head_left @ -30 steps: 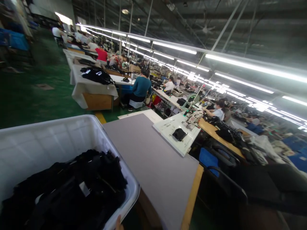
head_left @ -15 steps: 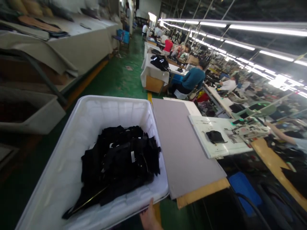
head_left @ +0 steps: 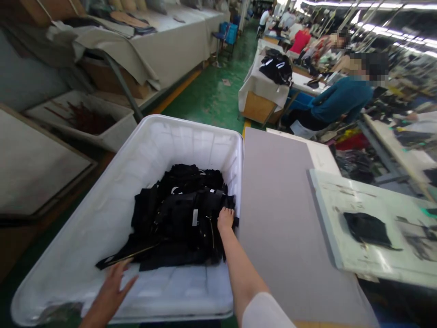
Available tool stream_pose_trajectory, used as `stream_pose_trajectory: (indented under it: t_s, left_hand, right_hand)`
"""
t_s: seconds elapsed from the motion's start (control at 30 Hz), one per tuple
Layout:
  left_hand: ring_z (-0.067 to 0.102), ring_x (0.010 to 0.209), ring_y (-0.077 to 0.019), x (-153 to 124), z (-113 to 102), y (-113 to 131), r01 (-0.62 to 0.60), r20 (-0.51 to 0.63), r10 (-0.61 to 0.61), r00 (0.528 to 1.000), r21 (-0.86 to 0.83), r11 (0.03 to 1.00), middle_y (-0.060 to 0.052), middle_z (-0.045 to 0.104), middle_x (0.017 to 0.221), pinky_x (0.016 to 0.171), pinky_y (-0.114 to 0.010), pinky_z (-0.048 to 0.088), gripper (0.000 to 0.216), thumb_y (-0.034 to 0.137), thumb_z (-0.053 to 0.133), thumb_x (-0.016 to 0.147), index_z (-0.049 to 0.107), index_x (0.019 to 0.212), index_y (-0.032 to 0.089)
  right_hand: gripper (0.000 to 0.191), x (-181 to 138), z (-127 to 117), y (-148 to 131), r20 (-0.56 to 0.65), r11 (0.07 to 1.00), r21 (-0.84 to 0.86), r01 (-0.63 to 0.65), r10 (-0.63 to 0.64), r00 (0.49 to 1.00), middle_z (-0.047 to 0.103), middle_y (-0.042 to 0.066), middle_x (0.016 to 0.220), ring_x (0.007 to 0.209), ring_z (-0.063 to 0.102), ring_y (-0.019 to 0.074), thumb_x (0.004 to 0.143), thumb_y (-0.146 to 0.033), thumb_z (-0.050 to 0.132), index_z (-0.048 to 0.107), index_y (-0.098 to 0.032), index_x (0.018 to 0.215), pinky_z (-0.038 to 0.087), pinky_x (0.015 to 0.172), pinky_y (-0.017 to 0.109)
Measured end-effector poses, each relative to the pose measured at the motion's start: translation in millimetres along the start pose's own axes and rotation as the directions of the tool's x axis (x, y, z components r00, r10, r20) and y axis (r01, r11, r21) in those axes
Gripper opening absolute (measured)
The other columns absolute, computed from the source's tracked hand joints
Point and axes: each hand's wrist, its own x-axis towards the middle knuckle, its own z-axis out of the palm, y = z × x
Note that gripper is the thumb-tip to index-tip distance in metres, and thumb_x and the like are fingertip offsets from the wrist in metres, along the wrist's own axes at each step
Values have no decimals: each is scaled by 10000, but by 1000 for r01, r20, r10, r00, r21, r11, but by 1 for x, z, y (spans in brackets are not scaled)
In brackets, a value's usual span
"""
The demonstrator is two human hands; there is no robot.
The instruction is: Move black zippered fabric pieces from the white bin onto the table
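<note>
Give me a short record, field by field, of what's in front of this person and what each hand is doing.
Place: a garment workshop with rows of work tables
Bin: large white plastic tub beside a grey table
Contents: heap of black garments in the tub
Right hand: reaching into the tub, on the right edge of the black heap; grip cannot be made out
Left hand: open, fingers spread, at the near end of the heap
Nearby: black fabric piece on a white board; a person in a teal top seated further on
</note>
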Motion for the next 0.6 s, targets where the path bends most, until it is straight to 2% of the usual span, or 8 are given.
stream_pose_trajectory:
  t_s: [0.1, 0.2, 0.3, 0.37, 0.4, 0.47, 0.53, 0.6]
  left_hand:
    - [551, 1217, -260, 26, 50, 42, -86, 103, 88, 991, -31, 996, -99, 461, 1349, 1067, -412, 461, 518, 336, 484, 920, 310, 1402, 258]
    - [312, 1421, -301, 62, 83, 84, -150, 187, 155, 970, -40, 988, -129, 273, 1532, 1183, -484, 289, 862, 184, 601, 795, 152, 1528, 243]
    - [154, 1487, -300, 90, 93, 101, -290, 309, 306, 901, -96, 952, -55, 192, 1613, 1223, -527, 112, 876, 50, 599, 716, 322, 1499, 327]
    - [292, 1449, -244, 95, 97, 99, -397, 413, 436, 799, -182, 900, 20, 426, 1514, 1235, -485, 80, 713, -13, 539, 704, 576, 1307, 367]
    - [418, 1376, -208, 95, 99, 95, -432, 459, 487, 743, -227, 873, 45, 575, 1374, 1236, -435, 134, 649, -35, 510, 689, 659, 1183, 359]
    - [599, 1181, -168, 89, 105, 88, -452, 510, 526, 681, -272, 850, 50, 715, 1096, 1166, -333, 332, 590, -60, 464, 643, 711, 1037, 303]
    - [661, 1055, -185, 83, 112, 83, -427, 512, 489, 706, -243, 871, -7, 724, 1048, 1006, -299, 498, 609, -69, 419, 625, 689, 1079, 235]
    - [672, 1015, -209, 82, 115, 82, -403, 486, 448, 751, -200, 893, -62, 701, 1108, 890, -305, 555, 660, -82, 391, 620, 641, 1163, 197]
  right_hand:
    - [252, -2, 5, 9, 184, 992, -44, 117, -107, 977, 646, 202, 1145, 1255, 481, 323, 768, 39, 560, 719, -88, 918, 258, 1105, 495]
    - [257, -49, 8, 18, 409, 958, 16, 287, -268, 872, 658, 126, 1156, 1152, 552, 262, 763, -3, 609, 735, -146, 935, 360, 1030, 374]
    - [325, -95, 3, 25, 599, 921, 173, 349, -380, 705, 697, 32, 1094, 1031, 619, 203, 792, -91, 639, 723, -214, 1080, 432, 919, 274]
    - [246, -99, -1, 28, 655, 931, 244, 272, -365, 662, 720, 13, 990, 938, 645, 208, 793, -188, 679, 736, -203, 1032, 463, 846, 268]
    - [200, -90, -1, 29, 654, 945, 243, 218, -326, 682, 721, 20, 925, 880, 652, 214, 798, -242, 686, 741, -178, 979, 475, 808, 279]
    - [224, -51, 5, 30, 579, 977, 178, 120, -202, 790, 705, 49, 842, 813, 651, 226, 837, -327, 644, 729, -134, 914, 487, 768, 305]
    - [288, 4, 18, 27, 398, 996, 81, 48, -76, 914, 693, 109, 918, 924, 646, 259, 891, -342, 555, 701, -105, 965, 484, 839, 348]
    - [290, 56, 36, 21, 210, 1000, 12, -16, 13, 978, 664, 171, 1051, 1088, 599, 295, 879, -297, 547, 667, -90, 1043, 450, 944, 393]
